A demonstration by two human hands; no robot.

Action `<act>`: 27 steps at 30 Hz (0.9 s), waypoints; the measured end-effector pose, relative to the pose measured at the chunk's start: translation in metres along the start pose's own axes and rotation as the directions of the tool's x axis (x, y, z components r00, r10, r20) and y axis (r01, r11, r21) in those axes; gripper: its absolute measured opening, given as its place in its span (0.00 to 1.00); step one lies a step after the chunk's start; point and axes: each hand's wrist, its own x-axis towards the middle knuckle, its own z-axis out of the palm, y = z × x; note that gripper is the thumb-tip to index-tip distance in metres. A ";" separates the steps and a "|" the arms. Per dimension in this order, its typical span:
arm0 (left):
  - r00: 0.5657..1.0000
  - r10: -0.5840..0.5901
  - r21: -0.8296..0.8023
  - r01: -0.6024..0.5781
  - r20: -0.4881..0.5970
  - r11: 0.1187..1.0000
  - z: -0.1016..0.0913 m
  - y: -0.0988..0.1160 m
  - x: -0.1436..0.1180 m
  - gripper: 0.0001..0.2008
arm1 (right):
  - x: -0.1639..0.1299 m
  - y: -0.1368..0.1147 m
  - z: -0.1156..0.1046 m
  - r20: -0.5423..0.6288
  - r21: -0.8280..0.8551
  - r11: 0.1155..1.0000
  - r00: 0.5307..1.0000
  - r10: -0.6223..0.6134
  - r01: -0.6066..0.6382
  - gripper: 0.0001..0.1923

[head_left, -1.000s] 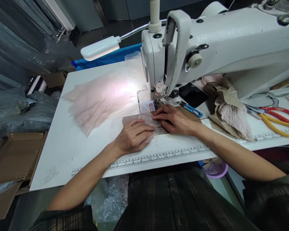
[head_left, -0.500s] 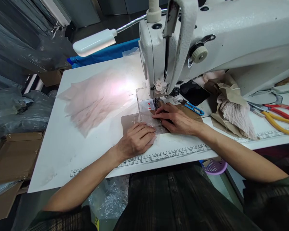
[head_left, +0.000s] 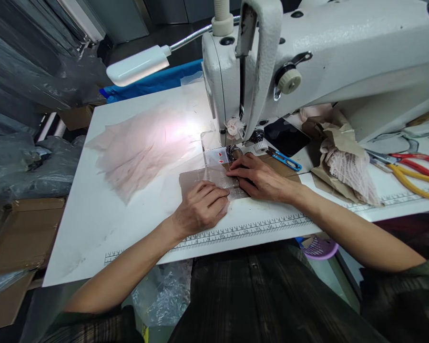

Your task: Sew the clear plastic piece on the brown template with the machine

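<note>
Sheer pale fabric (head_left: 218, 177) lies over a brownish-grey sheet (head_left: 188, 181) just in front of the needle area of the white sewing machine (head_left: 223, 81). My left hand (head_left: 203, 205) is closed at the near left edge of this fabric, fingers curled together, with a pinkish bit showing below them. To its right, my right hand (head_left: 255, 176) rests on the fabric with fingers stretched out towards the presser foot (head_left: 234, 152). Its palm side is hidden. A pale pink fabric rosette (head_left: 234, 126) hangs on the machine's head.
Layered pink tulle (head_left: 139, 147) spreads over the left of the white table (head_left: 78, 228). Right of my hands are blue thread snips (head_left: 286, 161), a black phone (head_left: 286, 136), paper-wrapped lace (head_left: 346, 164) and scissors with yellow handles (head_left: 414, 183). A white lamp (head_left: 137, 65) reaches over the table.
The view has shifted slightly, and the machine appears a little further left. My left hand sits marginally further left. Both hands keep about the same pose on the fabric.
</note>
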 end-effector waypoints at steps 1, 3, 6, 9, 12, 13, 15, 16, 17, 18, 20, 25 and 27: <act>1.000 0.002 -0.002 -0.002 0.006 1.000 0.000 -0.001 0.000 0.04 | 0.000 0.000 0.000 0.004 -0.003 1.000 1.000 0.000 0.000 0.17; 1.000 0.006 -0.008 -0.006 0.012 1.000 -0.001 -0.002 -0.001 0.03 | 0.000 0.000 0.000 0.010 0.002 1.000 1.000 -0.001 0.001 0.17; 1.000 0.014 -0.007 -0.014 0.008 1.000 -0.002 -0.003 -0.001 0.04 | 0.000 0.000 0.000 -0.007 0.036 0.999 1.000 0.013 -0.013 0.18; 1.000 0.007 0.003 -0.007 0.009 1.000 -0.002 -0.003 -0.001 0.04 | -0.001 -0.001 -0.002 -0.044 0.078 0.996 0.998 0.054 -0.051 0.19; 1.000 0.000 0.003 0.000 0.014 1.000 -0.001 -0.002 -0.001 0.04 | -0.004 -0.003 -0.008 -0.061 0.086 0.991 0.993 0.105 -0.100 0.20; 1.000 -0.003 0.002 0.003 0.015 1.000 -0.001 -0.002 -0.001 0.04 | -0.005 -0.004 -0.009 -0.053 0.083 0.991 0.993 0.109 -0.104 0.20; 1.000 -0.014 0.000 0.014 0.020 1.000 -0.001 -0.001 -0.001 0.04 | -0.006 -0.005 -0.013 -0.009 0.078 0.994 0.997 0.080 -0.079 0.20; 1.000 -0.018 -0.001 0.018 0.022 1.000 -0.001 -0.001 -0.001 0.04 | -0.007 -0.006 -0.014 0.025 0.076 0.996 0.998 0.050 -0.052 0.19; 1.000 -0.022 -0.003 0.022 0.022 1.000 -0.001 -0.001 -0.001 0.04 | -0.007 -0.006 -0.015 0.059 0.073 0.997 0.998 0.019 -0.023 0.19; 1.000 -0.024 -0.004 0.024 0.019 1.000 -0.002 -0.001 -0.001 0.04 | -0.007 -0.007 -0.015 0.087 0.066 0.998 0.996 -0.009 0.004 0.19; 1.000 -0.025 -0.006 0.025 0.011 1.000 -0.002 -0.001 -0.002 0.04 | -0.007 -0.007 -0.014 0.111 0.042 0.998 0.993 -0.041 0.036 0.19; 1.000 -0.027 -0.003 0.027 -0.014 1.000 0.002 0.001 -0.003 0.03 | -0.006 -0.007 -0.013 0.107 -0.005 0.997 0.992 -0.071 0.072 0.20; 0.999 -0.040 -0.007 0.040 -0.017 0.999 0.002 0.002 -0.003 0.04 | -0.006 -0.008 -0.013 0.106 -0.014 0.997 0.992 -0.073 0.075 0.20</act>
